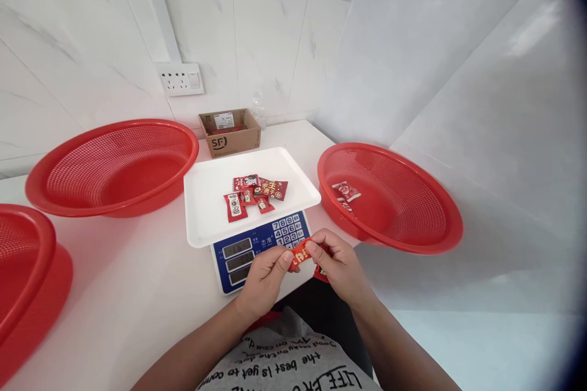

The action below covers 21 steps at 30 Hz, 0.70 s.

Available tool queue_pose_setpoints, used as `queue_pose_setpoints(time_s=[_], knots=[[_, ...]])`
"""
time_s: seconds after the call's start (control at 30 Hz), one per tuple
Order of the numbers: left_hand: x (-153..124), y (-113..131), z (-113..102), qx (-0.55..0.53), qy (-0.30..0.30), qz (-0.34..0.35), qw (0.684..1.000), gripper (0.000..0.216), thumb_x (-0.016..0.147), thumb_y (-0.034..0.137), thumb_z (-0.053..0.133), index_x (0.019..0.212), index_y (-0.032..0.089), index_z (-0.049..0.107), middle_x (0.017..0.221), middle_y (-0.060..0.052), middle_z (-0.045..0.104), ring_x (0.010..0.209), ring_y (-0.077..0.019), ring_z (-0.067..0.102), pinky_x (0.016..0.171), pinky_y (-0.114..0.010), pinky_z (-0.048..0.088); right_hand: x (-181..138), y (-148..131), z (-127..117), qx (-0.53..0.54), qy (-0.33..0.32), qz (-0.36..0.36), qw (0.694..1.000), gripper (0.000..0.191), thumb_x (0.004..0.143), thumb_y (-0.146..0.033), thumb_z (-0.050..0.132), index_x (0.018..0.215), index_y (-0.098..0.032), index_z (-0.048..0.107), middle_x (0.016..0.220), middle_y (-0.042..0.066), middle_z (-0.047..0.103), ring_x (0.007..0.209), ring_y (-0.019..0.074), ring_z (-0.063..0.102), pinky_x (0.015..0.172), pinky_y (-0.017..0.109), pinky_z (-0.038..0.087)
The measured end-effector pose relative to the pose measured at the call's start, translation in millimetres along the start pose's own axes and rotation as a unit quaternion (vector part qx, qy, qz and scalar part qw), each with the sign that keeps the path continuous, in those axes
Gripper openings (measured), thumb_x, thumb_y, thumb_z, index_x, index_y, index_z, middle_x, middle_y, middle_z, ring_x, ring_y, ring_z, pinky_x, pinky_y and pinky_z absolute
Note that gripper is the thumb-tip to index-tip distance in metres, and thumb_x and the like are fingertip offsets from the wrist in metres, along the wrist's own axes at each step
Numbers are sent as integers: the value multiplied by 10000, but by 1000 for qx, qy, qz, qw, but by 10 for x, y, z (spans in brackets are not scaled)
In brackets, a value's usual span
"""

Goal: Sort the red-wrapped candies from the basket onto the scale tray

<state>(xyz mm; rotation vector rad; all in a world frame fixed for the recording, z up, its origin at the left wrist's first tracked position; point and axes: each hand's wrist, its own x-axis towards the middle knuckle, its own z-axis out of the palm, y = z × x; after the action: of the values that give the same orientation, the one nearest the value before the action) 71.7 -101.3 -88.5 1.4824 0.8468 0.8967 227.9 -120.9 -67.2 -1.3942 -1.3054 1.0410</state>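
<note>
Between my two hands is a small red candy packet (pixel 301 254) with yellow lettering. My left hand (pixel 269 272) pinches its left end, and my right hand (pixel 338 263) pinches the right end. Another red packet (pixel 321 274) shows partly under my right palm; most of it is hidden by the fingers. Just beyond my hands stands a digital scale (pixel 236 256) with a blue keypad panel. Several red packets (pixel 250 194) lie in a loose pile on its white tray (pixel 206 220).
Right of the scale, a red mesh basket (pixel 413 220) holds a couple of packets. Two more red baskets, one farther back (pixel 151 177) and one nearer (pixel 27 269), stand on the left. A cardboard box (pixel 238 142) sits by the wall, below a power socket (pixel 180 79).
</note>
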Motion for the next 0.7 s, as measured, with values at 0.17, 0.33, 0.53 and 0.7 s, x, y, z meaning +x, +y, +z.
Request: queue_pose_setpoints(time_s=[0.17, 0.33, 0.53, 0.7], knots=[[14, -11, -27, 8, -20, 11, 1000, 426, 879, 482, 390, 671, 158, 573, 663, -27, 591, 661, -144, 536, 665, -260, 408, -2, -44, -23, -6, -38, 1, 999, 284, 821, -436, 525, 683, -189, 496, 563, -60, 416, 505, 78, 356, 485, 213, 312], [22, -24, -28, 4, -50, 0, 999, 446, 855, 522, 404, 647, 155, 549, 631, -17, 551, 636, -137, 507, 630, -254, 389, 2, -97, -26, -28, -88, -1, 996, 285, 838, -444, 501, 704, -192, 493, 629, -38, 480, 550, 88, 417, 519, 219, 355], [35, -30, -9, -16, -63, -22, 998, 473, 849, 544, 398, 568, 171, 471, 570, 10, 470, 588, -119, 440, 603, -242, 352, 2, -116, -27, -48, -145, 1, 988, 327, 870, -461, 445, 673, -203, 481, 593, -35, 502, 556, 103, 447, 552, 234, 381], [33, -20, 1, -27, -65, -29, 997, 483, 844, 557, 395, 562, 172, 464, 565, 11, 457, 588, -119, 435, 607, -242, 346, 0, -81, -36, -61, -126, -4, 990, 350, 869, -469, 442, 653, -198, 486, 576, -39, 474, 551, 104, 421, 550, 234, 365]])
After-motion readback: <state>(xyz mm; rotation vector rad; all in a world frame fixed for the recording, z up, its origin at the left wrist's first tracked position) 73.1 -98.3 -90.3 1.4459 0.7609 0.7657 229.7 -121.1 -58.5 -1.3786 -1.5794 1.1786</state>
